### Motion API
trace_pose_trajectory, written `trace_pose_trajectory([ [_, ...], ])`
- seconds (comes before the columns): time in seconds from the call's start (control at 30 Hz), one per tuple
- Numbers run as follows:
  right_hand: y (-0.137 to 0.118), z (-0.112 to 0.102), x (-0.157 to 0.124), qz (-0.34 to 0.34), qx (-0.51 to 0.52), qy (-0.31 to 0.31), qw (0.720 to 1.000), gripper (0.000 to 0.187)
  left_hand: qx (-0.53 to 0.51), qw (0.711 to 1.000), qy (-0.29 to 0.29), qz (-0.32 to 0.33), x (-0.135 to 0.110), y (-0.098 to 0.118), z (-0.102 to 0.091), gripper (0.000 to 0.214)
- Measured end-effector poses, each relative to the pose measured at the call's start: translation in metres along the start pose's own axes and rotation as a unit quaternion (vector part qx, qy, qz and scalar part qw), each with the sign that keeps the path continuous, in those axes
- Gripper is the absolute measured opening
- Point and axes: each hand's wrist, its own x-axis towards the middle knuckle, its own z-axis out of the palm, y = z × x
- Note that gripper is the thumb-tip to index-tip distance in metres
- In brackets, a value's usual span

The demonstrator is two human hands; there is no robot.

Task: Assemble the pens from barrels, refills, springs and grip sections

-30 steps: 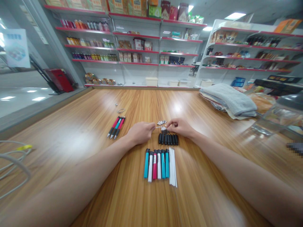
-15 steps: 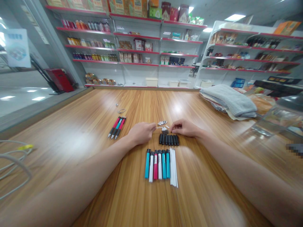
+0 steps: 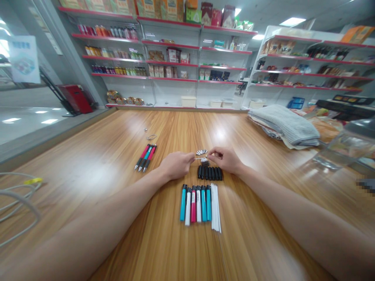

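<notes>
Left hand (image 3: 179, 165) pinches refill (image 3: 199, 159); right hand (image 3: 226, 159) near its end, can't tell if pinching. Likely light, stiff, slick; best held mid-shaft.

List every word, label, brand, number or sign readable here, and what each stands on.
None can be read with certainty.
Poster at far left: blue characters across its top, too blurred to read.
Pink pen barrel: small dark marks on a pale patch, too small to read.
Packages along the picture's top edge: printing too blurred to read.
</notes>
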Motion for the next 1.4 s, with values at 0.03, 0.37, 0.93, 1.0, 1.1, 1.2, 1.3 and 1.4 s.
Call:
trace_pose_trajectory([
  [0.03,0.000,0.000,0.000,0.001,-0.001,-0.001,1.000,0.023,-0.002,1.000,-0.001,-0.003,0.000,0.000,0.000,0.032],
  [0.37,-0.002,0.003,-0.001,0.023,-0.011,-0.006,1.000,0.026,-0.024,1.000,-0.006,-0.007,0.000,0.002,-0.002,0.033],
  [0.93,0.002,-0.012,0.003,0.075,0.097,-0.026,0.992,0.037,-0.033,0.999,0.000,0.007,0.000,0.006,-0.005,0.034],
  [1.0,0.012,-0.025,0.003,0.098,0.094,-0.114,0.984,0.043,-0.032,0.999,-0.001,0.007,0.000,0.007,-0.005,0.034],
  [1.1,0.019,-0.039,0.005,0.118,0.089,-0.231,0.962,0.044,-0.031,0.999,-0.008,0.000,0.000,0.007,-0.006,0.035],
  [1.2,0.021,-0.047,0.006,0.118,0.107,-0.298,0.941,0.040,-0.027,1.000,-0.009,-0.004,0.000,0.007,-0.005,0.034],
  [1.3,0.023,-0.052,0.005,0.139,0.184,-0.318,0.920,0.033,-0.024,1.000,-0.003,0.005,0.000,0.005,-0.003,0.035],
  [1.4,0.026,-0.058,0.005,0.152,0.245,-0.330,0.899,0.033,-0.022,1.000,-0.001,0.011,0.000,0.004,-0.002,0.036],
])
